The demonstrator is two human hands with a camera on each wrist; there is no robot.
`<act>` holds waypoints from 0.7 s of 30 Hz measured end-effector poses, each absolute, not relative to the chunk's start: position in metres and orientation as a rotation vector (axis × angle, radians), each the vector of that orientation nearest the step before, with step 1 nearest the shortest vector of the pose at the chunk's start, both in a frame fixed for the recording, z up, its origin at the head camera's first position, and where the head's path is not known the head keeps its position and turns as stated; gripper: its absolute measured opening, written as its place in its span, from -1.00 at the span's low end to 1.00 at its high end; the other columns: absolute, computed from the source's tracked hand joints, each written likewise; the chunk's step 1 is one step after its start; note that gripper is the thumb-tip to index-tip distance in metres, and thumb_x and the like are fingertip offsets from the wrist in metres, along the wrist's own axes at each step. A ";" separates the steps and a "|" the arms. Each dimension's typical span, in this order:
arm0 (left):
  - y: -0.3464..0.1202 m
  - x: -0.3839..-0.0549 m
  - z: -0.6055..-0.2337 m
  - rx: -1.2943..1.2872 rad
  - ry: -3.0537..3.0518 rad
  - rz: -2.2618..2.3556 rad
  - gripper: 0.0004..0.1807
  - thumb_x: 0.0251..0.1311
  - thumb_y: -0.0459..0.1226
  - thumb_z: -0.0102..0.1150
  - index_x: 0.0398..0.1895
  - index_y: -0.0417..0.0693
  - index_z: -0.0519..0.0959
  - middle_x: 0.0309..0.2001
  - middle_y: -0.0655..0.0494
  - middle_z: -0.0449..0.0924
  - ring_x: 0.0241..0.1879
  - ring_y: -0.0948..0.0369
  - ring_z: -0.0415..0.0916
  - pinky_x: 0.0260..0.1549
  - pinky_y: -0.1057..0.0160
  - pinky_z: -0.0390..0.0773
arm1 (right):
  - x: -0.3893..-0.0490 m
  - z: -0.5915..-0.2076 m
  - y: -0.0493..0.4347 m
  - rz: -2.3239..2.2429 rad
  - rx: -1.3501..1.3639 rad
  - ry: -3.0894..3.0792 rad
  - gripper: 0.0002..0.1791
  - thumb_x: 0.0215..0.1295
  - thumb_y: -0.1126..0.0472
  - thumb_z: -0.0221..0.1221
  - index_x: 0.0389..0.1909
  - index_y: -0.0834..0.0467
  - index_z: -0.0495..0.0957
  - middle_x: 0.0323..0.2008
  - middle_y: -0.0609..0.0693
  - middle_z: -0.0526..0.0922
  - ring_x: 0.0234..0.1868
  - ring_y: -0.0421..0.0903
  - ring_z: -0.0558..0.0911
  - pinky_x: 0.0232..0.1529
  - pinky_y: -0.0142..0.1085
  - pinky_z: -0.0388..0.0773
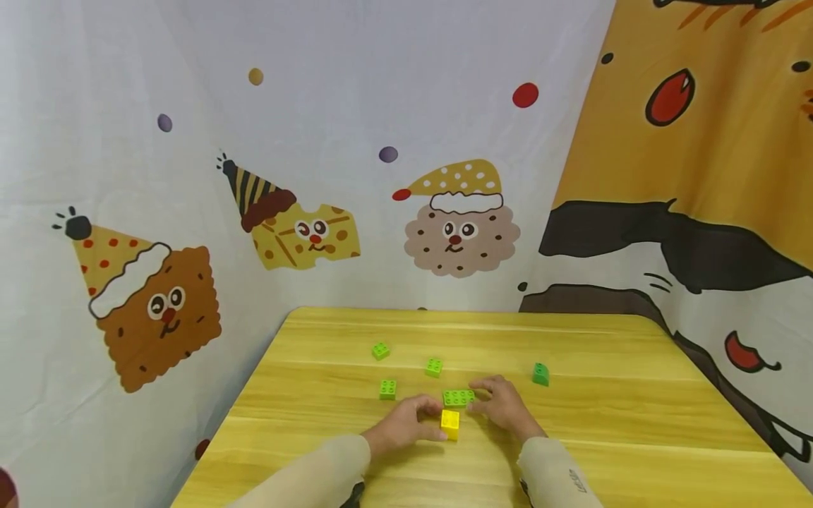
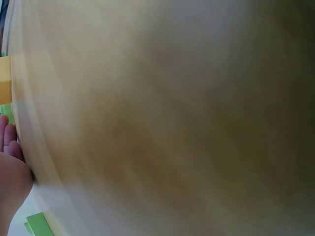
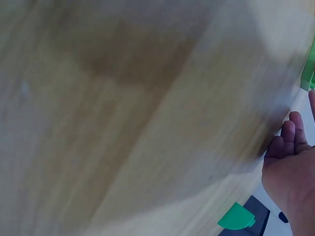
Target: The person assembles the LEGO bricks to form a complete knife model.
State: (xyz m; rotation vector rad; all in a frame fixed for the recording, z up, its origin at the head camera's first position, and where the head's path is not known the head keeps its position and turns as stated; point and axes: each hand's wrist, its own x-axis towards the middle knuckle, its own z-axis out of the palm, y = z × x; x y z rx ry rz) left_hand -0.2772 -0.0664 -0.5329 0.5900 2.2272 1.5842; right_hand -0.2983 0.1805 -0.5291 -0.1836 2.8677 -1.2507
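A yellow toy building brick (image 1: 449,425) stands upright near the front middle of the table, its edge also showing in the left wrist view. My left hand (image 1: 405,423) is at its left side, thumb tip right at the brick's lower edge and the other fingers bent behind it. Just beyond lies a long light-green brick (image 1: 457,398) with two rows of studs. At that brick's right end is my right hand (image 1: 502,406), thumb near the front corner and forefinger near the back one, with a gap between them. The right wrist view shows its other fingers loosely bent.
Three small light-green bricks (image 1: 387,389) lie beyond and left of the hands. A darker green brick with a curved side (image 1: 540,374) sits to the right. The wooden table (image 1: 330,324) ends at a cloth backdrop (image 1: 356,92) printed with cartoon figures.
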 end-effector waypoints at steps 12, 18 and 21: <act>-0.061 -0.276 -0.538 0.596 2.346 1.525 -0.57 0.08 -0.26 0.48 0.05 -0.01 0.61 -0.06 0.28 0.54 0.04 0.16 0.48 0.16 0.04 0.42 | -0.301 -0.536 0.182 -1.091 -0.254 2.956 -0.50 0.07 0.13 0.49 0.07 0.11 0.67 0.13 0.15 0.48 0.17 0.20 0.39 0.19 0.18 0.32; -0.059 -0.277 -0.538 0.619 2.370 1.514 -0.62 0.10 -0.26 0.46 0.01 0.01 0.64 -0.09 0.28 0.54 0.00 0.18 0.49 0.11 0.11 0.45 | -0.302 -0.537 0.180 -1.058 -0.242 2.964 -0.54 0.10 0.12 0.47 0.06 0.09 0.68 0.13 0.13 0.48 0.17 0.17 0.39 0.20 0.17 0.31; -0.060 -0.278 -0.538 0.618 2.372 1.502 -0.64 0.11 -0.23 0.45 0.00 0.03 0.64 -0.11 0.32 0.54 -0.02 0.22 0.48 0.09 0.15 0.46 | -0.302 -0.537 0.181 -1.049 -0.252 2.976 -0.57 0.10 0.13 0.46 0.03 0.10 0.69 0.11 0.12 0.49 0.16 0.16 0.40 0.19 0.17 0.31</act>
